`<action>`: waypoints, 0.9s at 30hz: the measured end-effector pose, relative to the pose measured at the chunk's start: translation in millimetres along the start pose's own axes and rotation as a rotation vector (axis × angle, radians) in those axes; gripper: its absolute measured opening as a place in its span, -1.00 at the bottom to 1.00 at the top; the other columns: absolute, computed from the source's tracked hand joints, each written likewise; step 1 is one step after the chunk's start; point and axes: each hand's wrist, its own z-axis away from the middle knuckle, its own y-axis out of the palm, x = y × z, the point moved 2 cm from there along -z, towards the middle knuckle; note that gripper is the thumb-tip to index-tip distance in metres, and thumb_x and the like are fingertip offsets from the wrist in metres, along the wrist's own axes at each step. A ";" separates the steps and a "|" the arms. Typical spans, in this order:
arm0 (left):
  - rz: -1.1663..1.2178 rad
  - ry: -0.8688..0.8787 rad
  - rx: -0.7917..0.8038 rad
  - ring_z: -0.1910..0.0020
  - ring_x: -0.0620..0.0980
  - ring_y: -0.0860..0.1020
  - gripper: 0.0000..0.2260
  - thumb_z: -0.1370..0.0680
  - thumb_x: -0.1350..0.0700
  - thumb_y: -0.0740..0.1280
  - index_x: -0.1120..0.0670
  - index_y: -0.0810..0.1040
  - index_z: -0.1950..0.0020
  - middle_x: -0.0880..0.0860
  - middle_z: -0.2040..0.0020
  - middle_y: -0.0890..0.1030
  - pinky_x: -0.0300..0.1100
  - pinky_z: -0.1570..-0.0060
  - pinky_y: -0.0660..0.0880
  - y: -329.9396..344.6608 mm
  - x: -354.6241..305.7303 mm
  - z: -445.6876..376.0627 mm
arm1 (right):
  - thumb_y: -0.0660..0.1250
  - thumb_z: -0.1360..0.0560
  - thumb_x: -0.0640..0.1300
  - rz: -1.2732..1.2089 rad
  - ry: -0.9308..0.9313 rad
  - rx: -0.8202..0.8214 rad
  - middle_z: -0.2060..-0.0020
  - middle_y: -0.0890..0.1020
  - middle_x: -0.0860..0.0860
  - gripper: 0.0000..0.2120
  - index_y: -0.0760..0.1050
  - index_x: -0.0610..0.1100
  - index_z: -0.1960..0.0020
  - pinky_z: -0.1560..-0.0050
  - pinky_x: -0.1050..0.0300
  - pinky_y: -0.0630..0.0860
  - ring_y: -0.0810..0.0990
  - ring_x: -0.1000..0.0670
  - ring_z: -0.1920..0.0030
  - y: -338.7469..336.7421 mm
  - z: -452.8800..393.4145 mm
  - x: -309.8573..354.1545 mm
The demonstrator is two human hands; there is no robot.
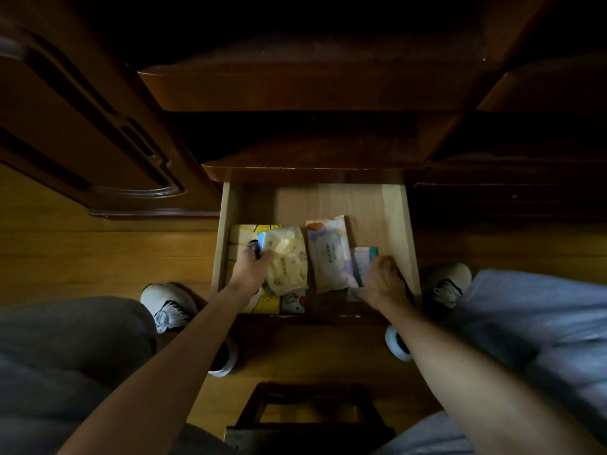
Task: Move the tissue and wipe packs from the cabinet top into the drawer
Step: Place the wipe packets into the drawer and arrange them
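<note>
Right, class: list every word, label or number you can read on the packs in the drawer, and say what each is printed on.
None can be read.
White pack: a dark line of print, too small and blurred.
Yellow pack: faint marks, unreadable.
Small pack under the right hand: print blurred.
Flat packs beneath: pictures only.

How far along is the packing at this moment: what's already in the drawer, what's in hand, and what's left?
Nearly done, it seems. The open drawer already holds a white wipe pack and yellow packs on the left. The left hand grips a yellow tissue pack lying over them; the right hand holds a small blue-and-white pack low in the drawer. The visible cabinet top shows no packs, though it is dark.
</note>
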 end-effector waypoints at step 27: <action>-0.061 0.027 -0.033 -0.05 0.11 0.62 -0.75 -0.68 0.05 0.21 0.12 0.47 -0.30 0.10 -0.04 0.63 -0.10 0.20 0.56 -2.3 20.2 -4.8 | 0.33 -0.62 -0.13 -0.496 0.297 0.116 -0.13 0.58 -0.15 -0.39 0.13 -0.24 -0.55 0.17 0.08 0.58 0.64 -0.11 -0.03 -13.1 -10.6 27.2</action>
